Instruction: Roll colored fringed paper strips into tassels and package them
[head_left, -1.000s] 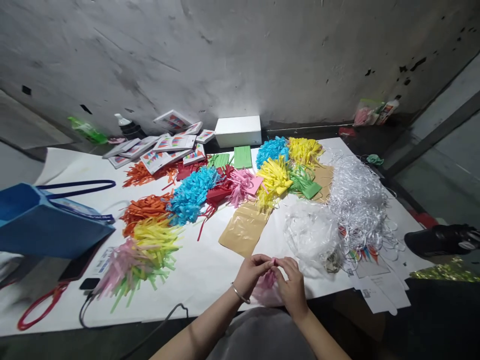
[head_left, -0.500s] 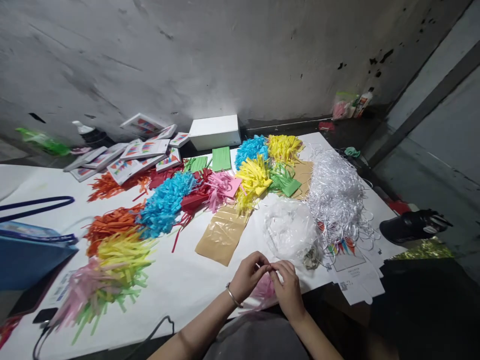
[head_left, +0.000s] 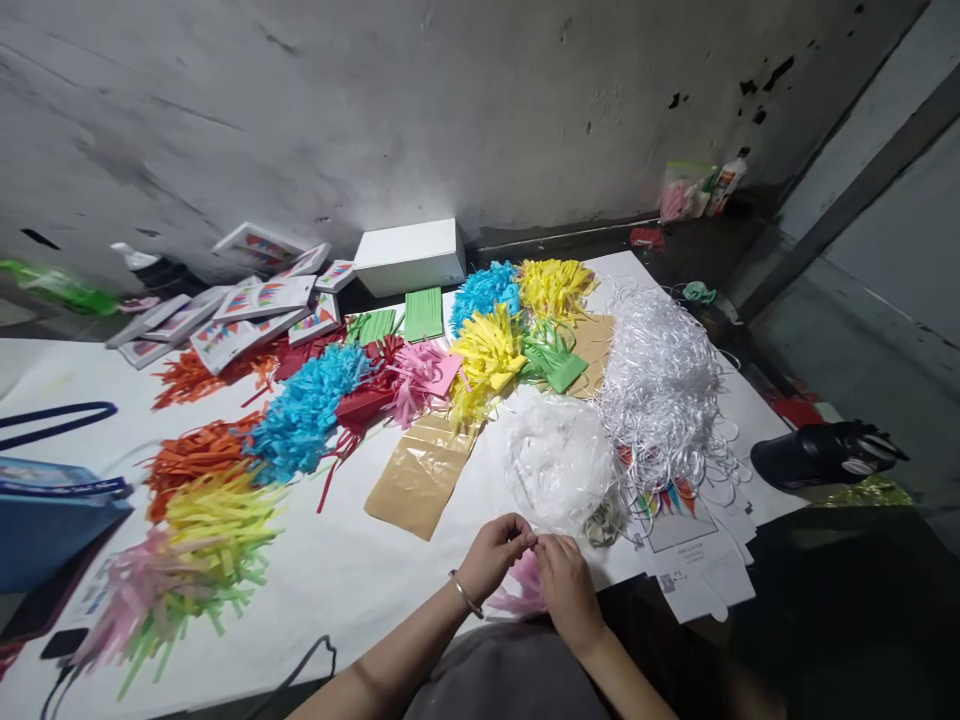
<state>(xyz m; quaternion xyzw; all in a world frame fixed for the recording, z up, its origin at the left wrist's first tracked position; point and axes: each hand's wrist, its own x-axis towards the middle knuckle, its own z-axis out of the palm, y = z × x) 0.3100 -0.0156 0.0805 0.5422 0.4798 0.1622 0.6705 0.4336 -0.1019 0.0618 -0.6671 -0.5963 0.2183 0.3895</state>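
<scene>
At the table's front edge, my left hand (head_left: 491,560) and my right hand (head_left: 568,580) meet with their fingertips pinched together. Below the fingers spreads a pink paper tassel (head_left: 521,588), its strips fanned toward my lap; both hands appear closed on its top end, though the pinched part is hidden. A silvery bracelet circles my left wrist. Just beyond the hands lies a clear plastic bag (head_left: 559,460) with white contents. A brown flat packet (head_left: 422,475) rests to the left of it, and a large heap of white cord (head_left: 660,390) to the right.
Piles of blue (head_left: 307,410), orange (head_left: 199,460) and yellow tassels (head_left: 217,520) cover the left and middle. Printed boxes (head_left: 262,300) and a white box (head_left: 410,257) stand along the wall. A black bottle (head_left: 821,455) lies at right; a blue bag (head_left: 52,530) sits at left.
The view has shifted slightly, so things on the table sit a little farther left. My hands stay together at the pink tassel, with my right fingers curled more closely.
</scene>
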